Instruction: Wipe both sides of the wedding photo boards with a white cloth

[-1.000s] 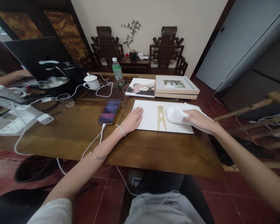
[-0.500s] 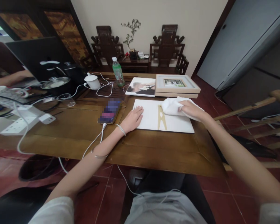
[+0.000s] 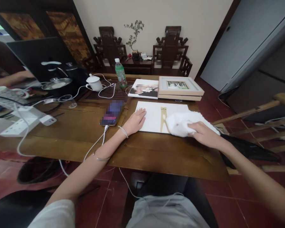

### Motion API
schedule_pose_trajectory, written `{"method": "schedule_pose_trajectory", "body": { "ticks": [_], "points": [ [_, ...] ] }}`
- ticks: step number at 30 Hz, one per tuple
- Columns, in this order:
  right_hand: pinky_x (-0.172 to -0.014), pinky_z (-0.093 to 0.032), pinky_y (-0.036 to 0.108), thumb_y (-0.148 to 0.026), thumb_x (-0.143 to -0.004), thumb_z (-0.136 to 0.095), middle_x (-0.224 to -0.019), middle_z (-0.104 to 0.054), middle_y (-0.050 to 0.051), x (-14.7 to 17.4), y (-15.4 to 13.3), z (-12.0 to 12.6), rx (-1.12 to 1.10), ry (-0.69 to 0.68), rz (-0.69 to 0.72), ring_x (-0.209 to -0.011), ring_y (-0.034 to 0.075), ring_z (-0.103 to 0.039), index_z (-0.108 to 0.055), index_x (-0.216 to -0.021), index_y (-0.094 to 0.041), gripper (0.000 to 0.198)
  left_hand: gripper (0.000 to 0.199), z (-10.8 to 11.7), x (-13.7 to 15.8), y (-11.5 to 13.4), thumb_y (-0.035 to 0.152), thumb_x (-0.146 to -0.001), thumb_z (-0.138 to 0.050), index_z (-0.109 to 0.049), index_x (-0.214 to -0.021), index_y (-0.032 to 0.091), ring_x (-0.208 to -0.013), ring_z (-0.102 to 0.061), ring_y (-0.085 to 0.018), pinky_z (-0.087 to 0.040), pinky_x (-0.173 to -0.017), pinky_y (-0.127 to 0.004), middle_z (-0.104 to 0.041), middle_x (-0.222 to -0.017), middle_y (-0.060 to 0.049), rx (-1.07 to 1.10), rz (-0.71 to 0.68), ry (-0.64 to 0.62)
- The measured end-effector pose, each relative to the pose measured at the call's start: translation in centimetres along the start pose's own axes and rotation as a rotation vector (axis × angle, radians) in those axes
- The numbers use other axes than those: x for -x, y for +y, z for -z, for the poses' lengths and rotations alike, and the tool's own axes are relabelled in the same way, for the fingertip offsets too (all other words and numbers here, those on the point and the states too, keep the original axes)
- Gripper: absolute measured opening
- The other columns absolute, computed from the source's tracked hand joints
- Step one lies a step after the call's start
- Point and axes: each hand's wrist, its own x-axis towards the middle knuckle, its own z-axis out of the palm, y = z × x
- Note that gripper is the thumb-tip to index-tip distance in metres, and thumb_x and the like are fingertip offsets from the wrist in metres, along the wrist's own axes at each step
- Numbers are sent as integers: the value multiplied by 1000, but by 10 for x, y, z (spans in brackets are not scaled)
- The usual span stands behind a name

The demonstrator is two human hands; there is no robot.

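Note:
A flat white board (image 3: 150, 118) lies on the wooden table (image 3: 154, 152) in front of me. On its face is a tan, two-legged shape (image 3: 163, 115), with its lower right part covered. My left hand (image 3: 137, 120) rests flat on the board's left edge, fingers stretched out. Bunched in my right hand (image 3: 202, 133) is a white fluffy cloth (image 3: 182, 122), which covers the board's lower right corner. Left of my left hand a phone (image 3: 111, 114) is plugged into a white cable.
Behind the board lie a photo panel (image 3: 143, 89) and stacked picture frames (image 3: 180, 88). A green-labelled bottle (image 3: 120, 74), a lidded white cup (image 3: 94, 83) and a power strip (image 3: 23, 123) stand further left. Another person's arm (image 3: 11, 79) shows at far left.
My right hand has drawn the cloth toward me and slightly right, from the board's upper right to its lower right corner. My left hand has stayed in place.

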Motion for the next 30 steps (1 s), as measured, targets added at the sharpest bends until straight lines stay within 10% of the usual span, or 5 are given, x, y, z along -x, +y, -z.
{"method": "schedule_pose_trajectory", "body": {
  "ticks": [5,18,30],
  "points": [
    [-76,-38,37,-21,-69,-44,-72,-60,3,16,-7,15,-86,-136,5,-74,24,-54,-46,-63,-24,7,45,0,0,0,25,-99,-34,-51,-137,7,-146,-36,-30,-32,-120,-50,-47,-150,-19,-5,-8,2],
    [-78,-40,37,-23,-68,-44,-87,-64,10,-110,50,18,35,236,-103,-88,28,-56,-46,-68,-22,2,45,3,1,-3,27,-99,-35,-51,-137,9,-146,-36,-29,-31,-121,-51,-47,-150,-18,19,-17,-1],
    [-73,-38,37,-17,-69,-43,-70,-57,5,9,-12,9,8,-101,-2,-74,25,-53,-42,-64,-24,9,45,0,0,-1,26,-99,-34,-51,-137,8,-146,-36,-29,-32,-120,-51,-48,-150,-18,7,-20,5]
  ]
}}
